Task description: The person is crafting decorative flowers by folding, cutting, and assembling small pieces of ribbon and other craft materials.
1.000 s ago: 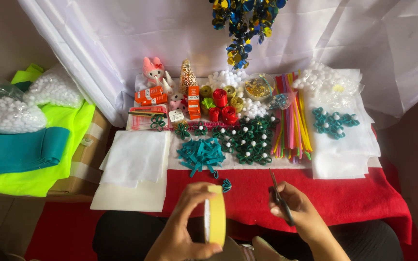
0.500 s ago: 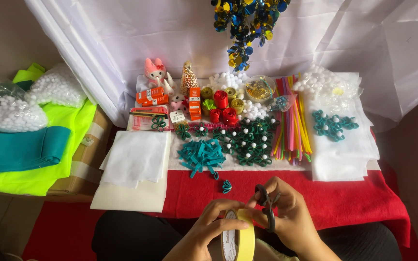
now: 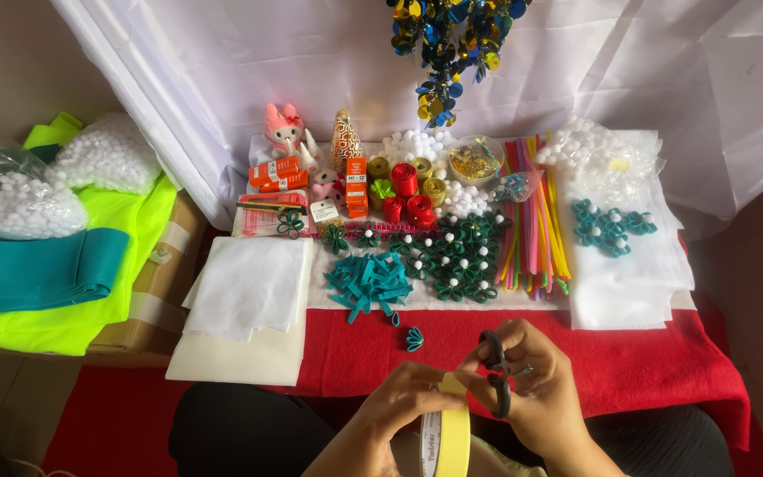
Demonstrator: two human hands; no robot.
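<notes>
My left hand point(image 3: 399, 411) grips a yellow roll of tape point(image 3: 446, 439) held on edge over my lap, fingers at its top rim. My right hand point(image 3: 532, 389) has its fingers through the black handles of a pair of scissors point(image 3: 494, 371) and touches the tape end at the roll's top. Both hands meet just in front of the red cloth point(image 3: 646, 371) on the table. A small teal folded-ribbon piece point(image 3: 414, 338) lies on that cloth just beyond my hands.
A pile of teal ribbon strips point(image 3: 368, 283), green flowers with white beads point(image 3: 457, 256), coloured pipe cleaners point(image 3: 532, 221), white sheets point(image 3: 245, 291), red ribbon rolls point(image 3: 406, 190), bags of white pompoms point(image 3: 11, 199) and neon green fabric point(image 3: 64, 309) fill the table.
My hands came together and dropped lower. The tape roll turned edge-on, and my right hand with the scissors moved left onto the roll's top.
</notes>
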